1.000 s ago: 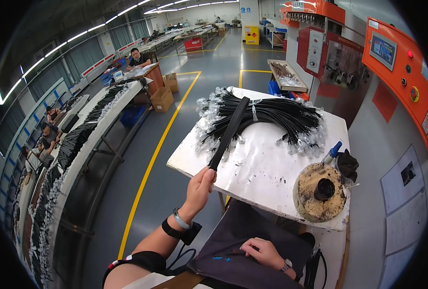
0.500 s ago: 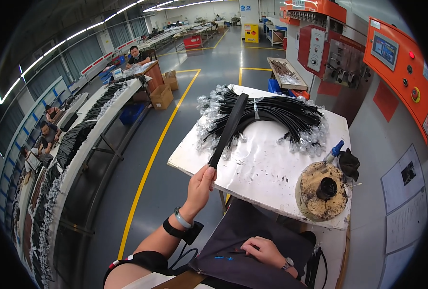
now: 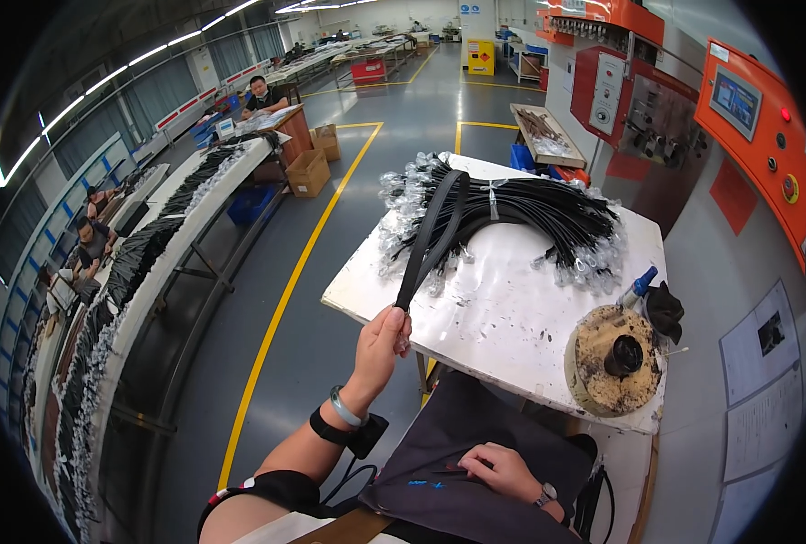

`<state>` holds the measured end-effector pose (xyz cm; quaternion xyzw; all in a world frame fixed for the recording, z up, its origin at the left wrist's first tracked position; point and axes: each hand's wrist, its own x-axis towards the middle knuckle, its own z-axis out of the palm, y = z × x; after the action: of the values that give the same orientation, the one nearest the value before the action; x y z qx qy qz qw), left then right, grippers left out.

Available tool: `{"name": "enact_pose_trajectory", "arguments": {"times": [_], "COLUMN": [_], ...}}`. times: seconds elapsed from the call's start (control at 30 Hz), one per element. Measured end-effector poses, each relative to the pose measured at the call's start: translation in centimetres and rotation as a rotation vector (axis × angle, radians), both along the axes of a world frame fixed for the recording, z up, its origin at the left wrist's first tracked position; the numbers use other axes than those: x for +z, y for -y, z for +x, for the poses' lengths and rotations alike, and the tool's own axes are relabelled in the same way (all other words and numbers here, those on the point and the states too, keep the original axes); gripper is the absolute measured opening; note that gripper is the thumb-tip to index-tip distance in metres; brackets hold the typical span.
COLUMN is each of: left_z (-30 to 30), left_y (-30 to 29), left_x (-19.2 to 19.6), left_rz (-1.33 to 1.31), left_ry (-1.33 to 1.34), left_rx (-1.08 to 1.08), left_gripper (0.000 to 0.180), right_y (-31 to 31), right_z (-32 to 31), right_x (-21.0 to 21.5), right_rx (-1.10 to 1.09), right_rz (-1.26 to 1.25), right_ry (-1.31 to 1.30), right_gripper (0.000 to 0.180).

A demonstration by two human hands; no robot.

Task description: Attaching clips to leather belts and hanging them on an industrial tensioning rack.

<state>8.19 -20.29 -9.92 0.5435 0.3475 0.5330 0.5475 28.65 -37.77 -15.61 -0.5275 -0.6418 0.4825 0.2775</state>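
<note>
My left hand (image 3: 383, 344) pinches the ends of a flat black strap (image 3: 418, 257) just off the near left side of the white table (image 3: 475, 331). From the fingers the strap rises and bends back in a narrow loop, over the left part of a bundle of black straps (image 3: 534, 210). That bundle lies curved, bound near its middle, its ends in clear plastic. A bit of clear plastic shows beneath my left fingers. Low over my dark apron (image 3: 475, 426), my right hand (image 3: 503, 471) is curled, with a thin dark thing by its fingertips that is too small to name.
A round stained pad (image 3: 593, 381) with a black cup (image 3: 624, 355) stands at the table's right corner, beside a blue-capped bottle (image 3: 637, 286) and a dark cloth (image 3: 663, 313). Orange machines (image 3: 757, 136) line the right. Leftward, people sit along a long bench (image 3: 163, 299) of straps.
The strap in my left hand has spread from a single flat band into a visible loop. Both hands stay nearly in place; the whole view has shifted slightly.
</note>
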Motion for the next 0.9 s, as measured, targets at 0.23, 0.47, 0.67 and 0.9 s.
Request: {"name": "enact_pose_trajectory", "arguments": {"times": [0.23,0.47,0.67,0.9], "left_z": [-0.1,0.0,-0.7,-0.6], "left_y": [0.1,0.0,-0.1,0.2], "left_x": [0.3,0.1,-0.6,-1.0], "left_rz": [-0.060,-0.039,0.022,0.136], "left_ry": [0.110,0.030,-0.090,-0.151], "left_rx": [-0.035,-0.013,0.073,0.144], "left_gripper": [0.035,0.036,0.037,0.035], "right_y": [0.0,-0.1,-0.2,0.0], "right_z": [-0.1,-0.1,-0.2,-0.4], "right_x": [0.1,-0.3,-0.1,1.0], "right_rx": [0.003,-0.011,0.018,0.035], "right_rz": [0.006,0.005,0.041,0.031], "right_ry": [0.023,0.011,0.048,0.026], "right_gripper": [0.021,0.021,0.020,0.018]}}
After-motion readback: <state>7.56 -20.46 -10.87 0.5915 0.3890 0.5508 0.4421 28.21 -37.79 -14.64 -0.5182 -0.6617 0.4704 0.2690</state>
